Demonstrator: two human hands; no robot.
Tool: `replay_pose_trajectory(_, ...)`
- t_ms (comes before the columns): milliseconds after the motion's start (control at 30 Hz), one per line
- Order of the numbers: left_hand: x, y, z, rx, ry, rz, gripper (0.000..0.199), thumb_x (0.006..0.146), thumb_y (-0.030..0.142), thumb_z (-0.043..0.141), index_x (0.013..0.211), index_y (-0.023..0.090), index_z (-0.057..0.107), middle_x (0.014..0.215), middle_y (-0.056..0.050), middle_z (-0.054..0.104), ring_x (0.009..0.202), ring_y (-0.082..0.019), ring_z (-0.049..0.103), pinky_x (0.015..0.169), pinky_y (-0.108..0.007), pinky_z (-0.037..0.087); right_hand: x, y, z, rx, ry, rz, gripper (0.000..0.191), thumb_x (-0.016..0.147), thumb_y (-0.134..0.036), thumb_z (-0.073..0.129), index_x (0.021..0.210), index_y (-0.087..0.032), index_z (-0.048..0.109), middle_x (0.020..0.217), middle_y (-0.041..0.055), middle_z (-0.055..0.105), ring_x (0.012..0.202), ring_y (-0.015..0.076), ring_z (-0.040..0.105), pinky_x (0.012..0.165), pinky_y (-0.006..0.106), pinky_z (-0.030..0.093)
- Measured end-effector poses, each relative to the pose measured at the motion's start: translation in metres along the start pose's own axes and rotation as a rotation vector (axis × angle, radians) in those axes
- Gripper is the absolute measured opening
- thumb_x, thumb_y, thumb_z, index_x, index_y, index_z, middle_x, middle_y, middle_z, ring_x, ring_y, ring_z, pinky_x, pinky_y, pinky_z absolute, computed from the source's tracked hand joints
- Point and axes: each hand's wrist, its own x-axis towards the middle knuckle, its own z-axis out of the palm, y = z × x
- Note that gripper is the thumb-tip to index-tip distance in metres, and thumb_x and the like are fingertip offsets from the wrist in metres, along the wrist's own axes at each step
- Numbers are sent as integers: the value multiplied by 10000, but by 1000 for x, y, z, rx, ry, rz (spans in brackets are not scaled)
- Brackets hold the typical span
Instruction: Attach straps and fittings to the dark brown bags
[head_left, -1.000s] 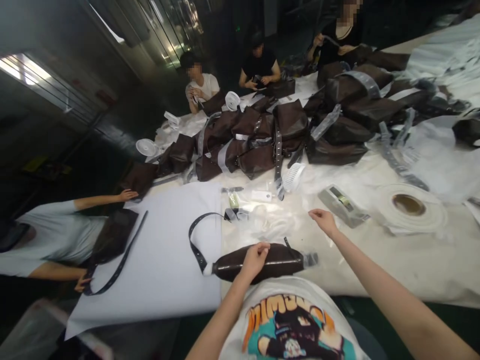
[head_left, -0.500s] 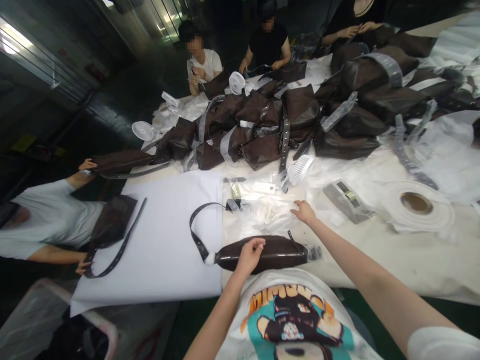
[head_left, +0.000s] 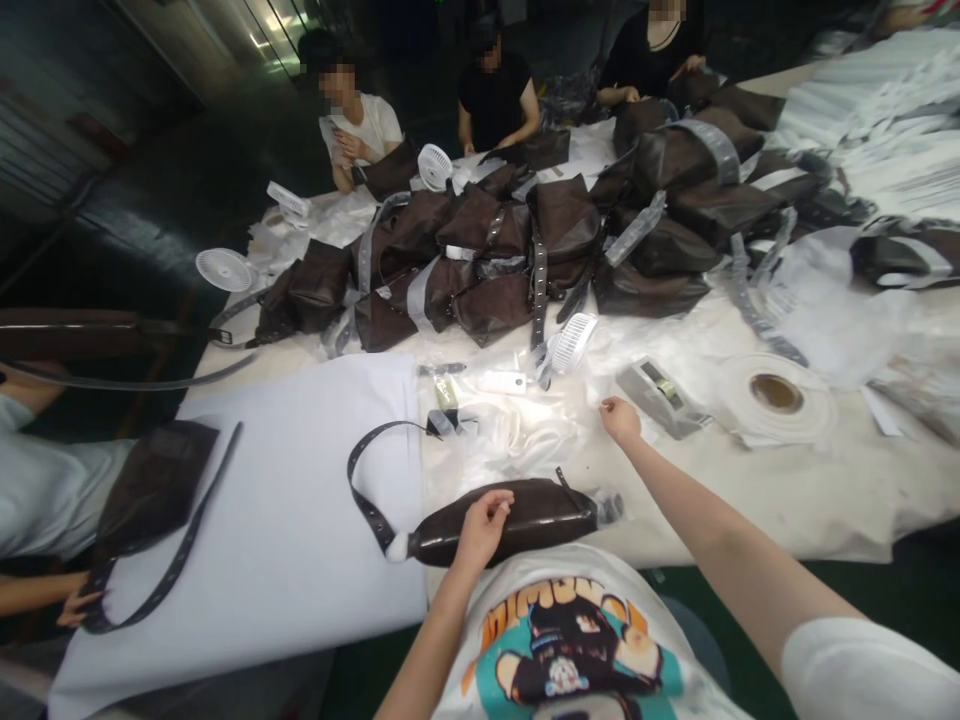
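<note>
A dark brown glossy bag lies lengthwise at the table's near edge, its eyeletted strap curving out to the left. White wrapping covers the strap's joint, and clear plastic shows at the bag's right end. My left hand is over the bag with its fingers curled in; what they may hold is too small to name. Farther out, my right hand has its fingertips pressed together beside thin whitish plastic. Whether that plastic is between the fingers cannot be made out.
Brown bags are heaped across the table's back. A tape dispenser and a white roll stand at right, a small fan before the heap. White sheeting spreads left. Co-workers sit opposite; another person handles a bag at left.
My right hand's fingers have drawn together near the plastic. My left hand stays over the bag, fingers more curled. The view has shifted right, and the co-worker at left has raised a long bag.
</note>
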Motion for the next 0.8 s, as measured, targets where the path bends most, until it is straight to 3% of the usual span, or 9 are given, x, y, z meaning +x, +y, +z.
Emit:
replay_pose_trajectory(200, 1, 5, 2, 41, 14, -21, 258, 857, 270, 544, 1036, 188, 711, 1017, -78, 770, 883, -215, 702, 895, -386, 542, -4, -1, 3, -45, -22, -103, 406, 848, -254, 528, 1211, -141, 670, 1234, 175, 675, 1123, 283, 627, 932, 350, 473)
replay_pose_trajectory(367, 0, 9, 3, 39, 21, -45, 246, 857, 250, 543, 1029, 192, 709, 1011, -72, 773, 896, -214, 705, 898, -382, 541, -11, -26, 24, -62, -211, -242, 229, 851, -263, 597, 1021, -219, 743, 989, 68, 761, 926, 218, 689, 819, 283, 494)
replay_pose_trajectory(467, -1, 11, 3, 44, 24, -53, 236, 862, 249, 545, 1024, 201, 710, 1018, -64, 771, 895, -209, 703, 896, -374, 541, -13, -35, 35, -96, -256, -275, 281, 795, -271, 700, 1067, -209, 731, 1032, 83, 750, 951, 216, 679, 840, 284, 493)
replay_pose_trajectory(567, -3, 12, 3, 46, 22, -56, 231, 863, 244, 549, 1024, 201, 710, 1031, -65, 770, 910, -210, 700, 905, -374, 538, -13, -40, 41, -138, -281, -302, 252, 727, -235, 764, 975, -201, 745, 1036, 97, 743, 984, 229, 667, 866, 294, 486)
replay_pose_trajectory(667, -5, 13, 3, 51, 30, -61, 230, 858, 225, 547, 1016, 201, 712, 1028, -66, 771, 910, -210, 700, 899, -374, 540, -15, -41, 41, -161, -302, -294, 106, 769, -262, 722, 852, -202, 750, 912, 91, 758, 899, 239, 685, 799, 303, 494)
replay_pose_trajectory(800, -6, 15, 3, 55, 37, -59, 225, 853, 224, 548, 1003, 207, 714, 1021, -59, 772, 895, -205, 700, 889, -364, 542, -17, -36, 35, -153, -293, -279, 200, 867, -327, 601, 887, -219, 767, 918, 98, 772, 866, 257, 706, 744, 316, 498)
